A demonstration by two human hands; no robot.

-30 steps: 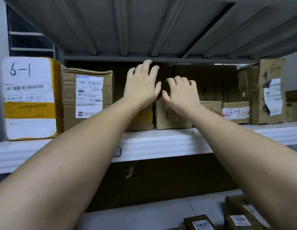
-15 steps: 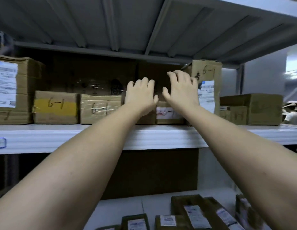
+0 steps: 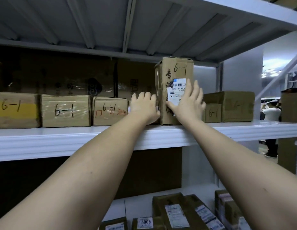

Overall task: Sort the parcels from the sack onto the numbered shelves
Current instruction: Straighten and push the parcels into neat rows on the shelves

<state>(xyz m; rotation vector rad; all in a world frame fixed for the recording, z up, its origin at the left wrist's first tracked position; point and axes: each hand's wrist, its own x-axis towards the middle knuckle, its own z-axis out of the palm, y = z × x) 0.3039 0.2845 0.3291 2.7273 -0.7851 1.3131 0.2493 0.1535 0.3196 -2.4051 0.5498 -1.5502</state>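
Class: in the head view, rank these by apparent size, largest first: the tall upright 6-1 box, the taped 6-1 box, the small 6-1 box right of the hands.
1. tall upright box
2. taped box, close to it in area
3. small box

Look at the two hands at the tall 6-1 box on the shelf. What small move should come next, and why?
Probably a short push to seat the tall box deeper. The right hand lies flat on its labelled front, the left hand presses a small parcel beside it, and the box's base stands near the shelf front edge, level with the neighbouring 6-1 boxes. Then let go.
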